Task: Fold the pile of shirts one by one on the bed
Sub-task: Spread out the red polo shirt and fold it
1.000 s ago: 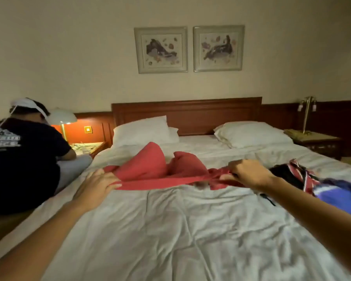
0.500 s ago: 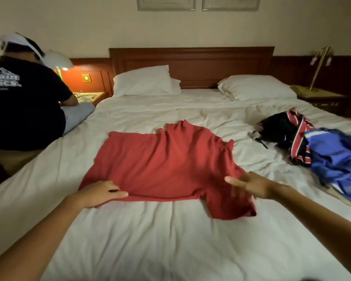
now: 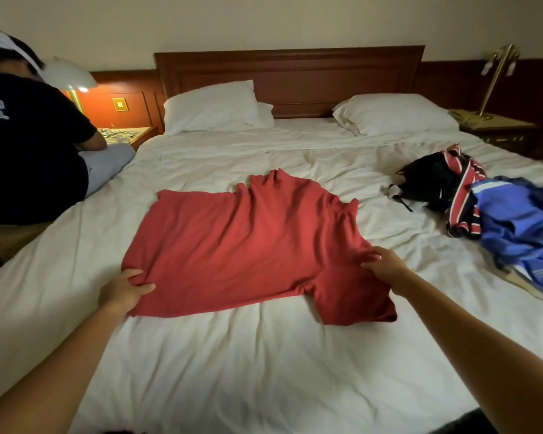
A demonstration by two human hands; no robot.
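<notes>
A red shirt lies spread sideways on the white bed, its hem to the left and one sleeve hanging toward me at the right. My left hand pinches the shirt's near left corner between thumb and fingers. My right hand grips the cloth at the shoulder, just above the near sleeve. A pile of shirts lies on the bed's right side: black, red-striped and blue ones in a heap.
A person in a black T-shirt sits at the bed's left edge. Two white pillows lean at the wooden headboard. Nightstands with lamps stand on both sides; the right one holds a brass lamp.
A second ago I held the bunched shirt in the air; it now lies spread flat. My left hand has closed on its corner, and my right hand has taken hold at the shoulder.
</notes>
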